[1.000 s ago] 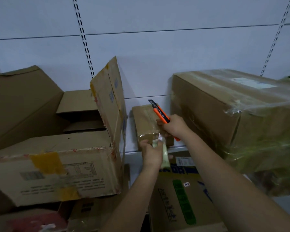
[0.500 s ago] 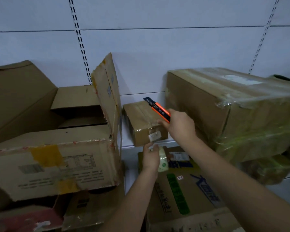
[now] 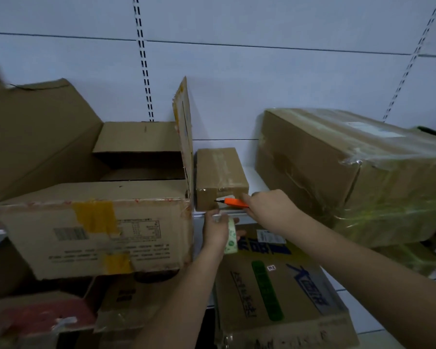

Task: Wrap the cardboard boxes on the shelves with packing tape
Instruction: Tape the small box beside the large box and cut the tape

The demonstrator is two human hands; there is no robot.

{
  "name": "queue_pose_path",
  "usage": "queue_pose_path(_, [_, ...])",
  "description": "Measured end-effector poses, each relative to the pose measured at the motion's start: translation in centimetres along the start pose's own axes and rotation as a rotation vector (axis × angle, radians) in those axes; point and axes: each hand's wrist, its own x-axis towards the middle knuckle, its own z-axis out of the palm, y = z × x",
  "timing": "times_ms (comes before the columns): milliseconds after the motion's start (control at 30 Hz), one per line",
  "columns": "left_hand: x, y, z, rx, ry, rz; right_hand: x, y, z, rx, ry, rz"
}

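Note:
A small cardboard box (image 3: 219,172) with clear tape over its top stands on the white shelf (image 3: 252,177) between two bigger boxes. My left hand (image 3: 215,229) grips a roll of packing tape (image 3: 230,236) just below the small box's front face. My right hand (image 3: 269,207) grips an orange utility knife (image 3: 233,202). Its blade tip points left across the lower front of the small box, right above the roll.
An open box (image 3: 93,230) with yellow tape patches and a raised flap fills the left. A large film-wrapped box (image 3: 350,172) sits on the right. A printed box (image 3: 275,285) lies on the lower shelf under my arms.
My right hand has swung the knife from pointing up and left to lying level, blade at the small box's lower front. My left hand with the roll stayed just below the box.

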Motion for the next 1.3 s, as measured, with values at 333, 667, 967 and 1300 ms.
queue_pose_path(333, [0.3, 0.7, 0.6, 0.065, -0.049, -0.033, -1.9, 0.1, 1.7, -0.100, -0.117, 0.089])
queue_pose_path(667, [0.0, 1.2, 0.1, 0.056, -0.141, 0.009, -0.1, 1.3, 1.3, -0.005, 0.044, 0.178])
queue_pose_path(967, [-0.8, 2.3, 0.6, 0.060, -0.129, -0.003, 0.7, 2.4, 0.6, 0.227, 0.157, 0.216])
queue_pose_path(1300, [0.2, 0.7, 0.1, 0.166, 0.035, 0.149, 1.2, 3.1, 2.1, 0.541, 0.162, 0.153])
